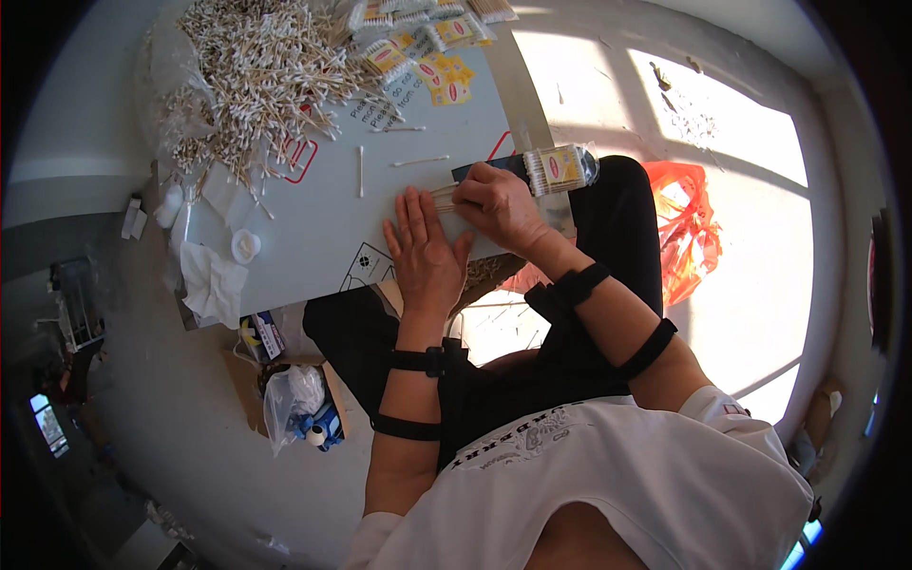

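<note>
My left hand [427,256] lies flat on the grey tabletop [332,228], its fingers stretched out and its fingertips at the ends of a few cotton swabs [443,197]. Curled over the other end of these swabs, my right hand [505,211] has its fingers closed on them; its fingertips are partly hidden. Just beyond the right hand, a clear packet of cotton swabs [559,171] with a yellow label lies at the table's right edge. Two single swabs lie apart ahead of my hands, one pointing away [361,171] and one sideways [421,161].
A big heap of loose cotton swabs [261,81] covers the far left. Filled packets [461,33] and yellow labels [445,78] lie at the back. Crumpled tissue [211,280] rests on the left corner. A cardboard box [334,394] and a red plastic bag [689,228] stand on the floor.
</note>
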Demonstrator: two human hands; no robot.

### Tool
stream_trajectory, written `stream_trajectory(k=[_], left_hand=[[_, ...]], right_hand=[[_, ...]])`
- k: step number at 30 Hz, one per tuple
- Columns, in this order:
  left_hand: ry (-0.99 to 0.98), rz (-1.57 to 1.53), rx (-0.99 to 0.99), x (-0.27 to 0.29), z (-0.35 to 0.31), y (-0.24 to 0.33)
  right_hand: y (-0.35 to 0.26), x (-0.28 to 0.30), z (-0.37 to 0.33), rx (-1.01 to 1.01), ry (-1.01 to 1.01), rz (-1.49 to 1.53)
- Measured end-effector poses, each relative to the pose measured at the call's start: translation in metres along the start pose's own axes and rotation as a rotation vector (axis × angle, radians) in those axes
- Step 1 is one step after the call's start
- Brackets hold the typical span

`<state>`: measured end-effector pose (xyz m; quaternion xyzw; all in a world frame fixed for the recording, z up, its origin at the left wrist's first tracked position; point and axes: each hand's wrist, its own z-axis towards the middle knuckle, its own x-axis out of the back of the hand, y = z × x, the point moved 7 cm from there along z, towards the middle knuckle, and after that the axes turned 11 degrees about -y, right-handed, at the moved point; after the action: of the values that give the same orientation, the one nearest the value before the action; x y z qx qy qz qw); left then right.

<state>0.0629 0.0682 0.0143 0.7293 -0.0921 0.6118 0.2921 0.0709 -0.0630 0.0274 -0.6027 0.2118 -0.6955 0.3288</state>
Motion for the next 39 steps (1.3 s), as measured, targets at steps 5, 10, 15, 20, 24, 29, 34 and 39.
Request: stream_trajectory(k=[5, 10, 15, 20, 24, 29, 34, 39], left_hand=[[-0.001, -0.008, 0.007, 0.000, -0.001, 0.000], [-0.023, -0.011, 0.020, -0.001, -0.001, 0.000], [-0.012, -0.032, 0.010, -0.002, -0.001, 0.000], [0.004, -0.030, 0.011, -0.001, -0.001, -0.001], [0.015, -0.024, 0.007, -0.001, -0.001, -0.001], [0.012, -0.016, 0.009, -0.001, -0.002, -0.001], [-0.027, 0.003, 0.011, -0.003, 0.000, 0.001], [-0.021, 0.002, 0.006, -0.003, -0.001, -0.001]], right_hand=[[0.002, 0.007, 0.002, -0.075, 0.146, 0.014], [0.005, 0.000, 0.015, -0.126, 0.068, 0.046], [0.024, 0.007, 0.035, -0.188, 0.086, 0.092], [0.026, 0.003, 0.040, -0.200, 0.041, 0.037], [0.023, 0.003, 0.048, -0.162, 0.094, -0.004], [0.017, 0.008, 0.071, -0.032, 0.185, 0.010], [0.027, 0.001, 0.102, -0.059, 0.089, -0.092], [0.038, -0.004, 0.100, -0.029, -0.034, -0.119]])
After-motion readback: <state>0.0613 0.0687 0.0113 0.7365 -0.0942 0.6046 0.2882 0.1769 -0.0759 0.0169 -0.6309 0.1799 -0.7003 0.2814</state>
